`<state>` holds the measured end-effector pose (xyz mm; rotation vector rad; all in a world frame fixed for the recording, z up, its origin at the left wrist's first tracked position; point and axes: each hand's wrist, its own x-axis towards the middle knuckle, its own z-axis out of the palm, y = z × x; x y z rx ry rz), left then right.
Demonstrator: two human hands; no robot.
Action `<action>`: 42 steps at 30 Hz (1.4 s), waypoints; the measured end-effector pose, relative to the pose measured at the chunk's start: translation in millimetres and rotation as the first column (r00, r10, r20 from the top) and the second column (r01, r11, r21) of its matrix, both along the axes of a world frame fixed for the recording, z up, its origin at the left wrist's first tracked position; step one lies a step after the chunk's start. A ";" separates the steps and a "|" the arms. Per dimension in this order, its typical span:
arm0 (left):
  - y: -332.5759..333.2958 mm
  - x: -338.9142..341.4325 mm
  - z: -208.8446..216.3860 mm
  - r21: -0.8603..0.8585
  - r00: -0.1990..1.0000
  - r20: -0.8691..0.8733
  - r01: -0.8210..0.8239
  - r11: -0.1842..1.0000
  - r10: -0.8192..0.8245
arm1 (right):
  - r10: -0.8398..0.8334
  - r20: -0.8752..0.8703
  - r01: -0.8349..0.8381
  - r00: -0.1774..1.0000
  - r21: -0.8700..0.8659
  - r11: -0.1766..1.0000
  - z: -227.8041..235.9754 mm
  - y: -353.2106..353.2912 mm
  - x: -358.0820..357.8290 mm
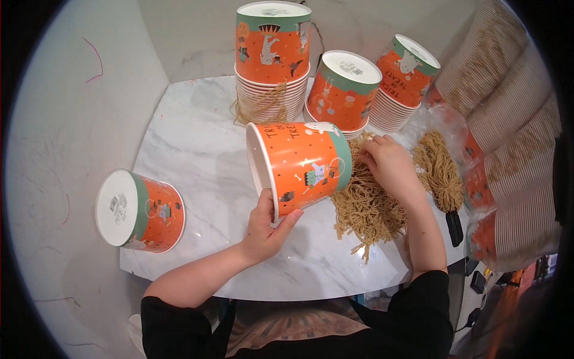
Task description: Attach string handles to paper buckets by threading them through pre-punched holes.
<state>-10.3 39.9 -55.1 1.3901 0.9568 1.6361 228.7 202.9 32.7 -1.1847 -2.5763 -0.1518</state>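
Observation:
My left hand grips an orange paper bucket by its white rim, thumb outside. The bucket is tilted on its side, its opening facing left and its green-banded base toward the right. Just past that base, my right hand has its fingers pinched at the upper end of a bundle of tan cords. The cords fan out over the table below the hand, and the bucket's base partly covers them. The right fingertips are partly hidden among the strands.
One upside-down stack of buckets, with loose cord at its side, stands at the back beside two shorter stacks. A single bucket lies tipped at the left. Another cord bundle and plastic-wrapped bucket stacks are at right.

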 end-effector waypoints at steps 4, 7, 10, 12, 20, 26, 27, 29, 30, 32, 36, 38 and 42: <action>-2.6 -6.1 -5.2 -0.023 0.998 -0.069 -0.014 1.000 0.013 | -0.033 0.077 0.031 0.996 0.032 0.999 12.9 -6.8 6.7; -1.4 -4.6 1.5 0.101 0.986 -0.091 -0.128 0.987 0.138 | -0.126 0.003 0.123 0.992 0.209 0.970 28.2 -13.5 11.7; 6.8 -9.5 1.0 0.272 0.977 -0.082 -0.167 0.948 0.196 | -0.101 -0.243 0.147 0.965 0.179 0.973 39.3 -12.7 12.0; 9.7 -8.1 1.7 0.449 0.978 -0.021 -0.177 0.876 0.208 | -0.050 -0.344 0.102 0.938 0.135 0.986 41.7 -11.3 17.1; 6.9 -18.1 11.2 0.389 0.871 -0.402 -0.117 0.914 0.282 | -0.017 -0.755 -0.292 0.656 -0.273 0.917 60.5 -41.7 1.0; -2.9 -21.2 20.4 0.360 0.918 -0.309 -0.129 0.924 0.249 | 0.411 -0.583 -0.577 0.701 -0.125 0.807 59.2 -103.7 -77.0; 0.3 -21.1 20.4 0.437 0.927 -0.245 -0.157 0.886 0.285 | 0.459 -0.599 -0.656 0.657 -0.152 0.740 56.2 -113.3 -88.3; 2.1 -20.7 15.1 0.460 0.931 -0.226 -0.157 0.874 0.286 | 0.425 -0.589 -0.635 0.687 -0.202 0.746 38.5 -119.0 -92.4; -0.2 -21.9 13.6 0.445 0.894 -0.274 -0.209 0.871 0.354 | 0.424 -0.584 -0.625 0.692 -0.191 0.757 31.3 -118.6 -93.9; -0.2 -24.5 9.8 0.430 0.849 -0.324 -0.261 0.865 0.417 | 0.422 -0.579 -0.615 0.697 -0.182 0.767 26.5 -118.9 -95.4; -0.6 -25.3 6.3 0.471 0.855 -0.299 -0.253 0.845 0.423 | 0.152 -0.787 -0.631 0.597 -0.344 0.696 19.1 -116.7 -95.0; -0.7 -23.0 8.5 0.490 0.846 -0.304 -0.254 0.834 0.437 | 0.145 -0.794 -0.662 0.590 -0.374 0.650 18.1 -114.0 -92.0; -0.2 -25.0 11.1 0.520 0.809 -0.285 -0.319 0.792 0.514 | 0.233 -0.573 -0.580 0.786 -0.553 0.598 50.6 -98.4 -77.2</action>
